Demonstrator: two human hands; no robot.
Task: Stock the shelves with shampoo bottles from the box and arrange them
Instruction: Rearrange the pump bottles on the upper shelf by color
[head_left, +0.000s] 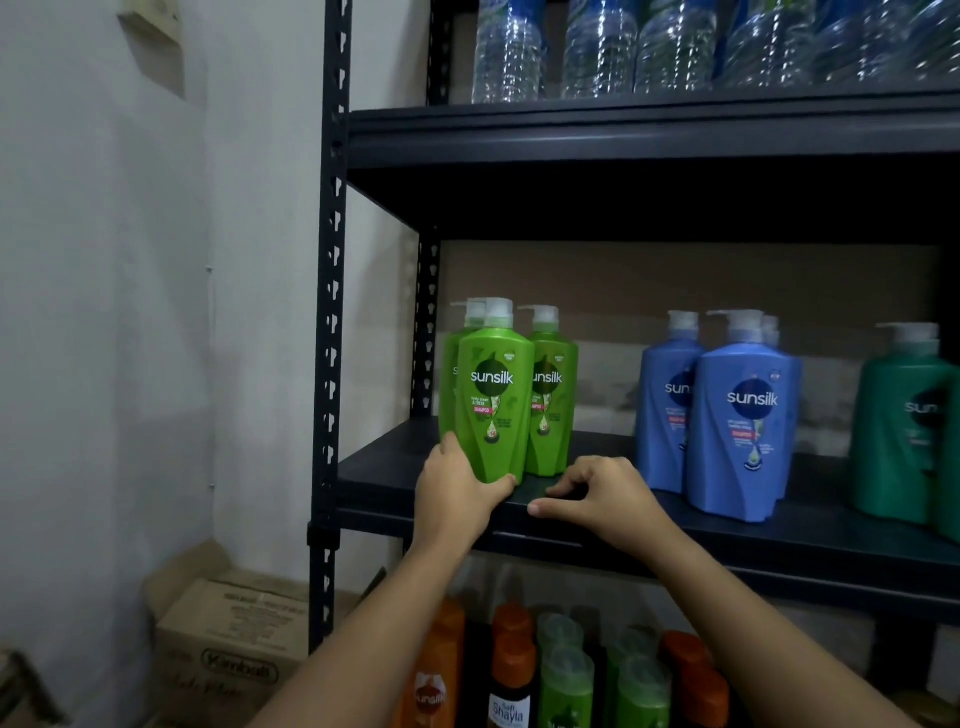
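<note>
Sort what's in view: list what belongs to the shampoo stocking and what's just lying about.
Job: front green shampoo bottle, gripped low by the left hand; right hand on the shelf; blue shampoo bottles.
Lying about: water bottles, cardboard box.

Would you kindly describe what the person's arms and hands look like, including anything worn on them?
Both forearms are bare up to the bottom edge of the picture, with no sleeves in view. The left hand and the right hand wear no gloves, and no watch, bracelet or ring shows on either. The fingernails look short.
</note>
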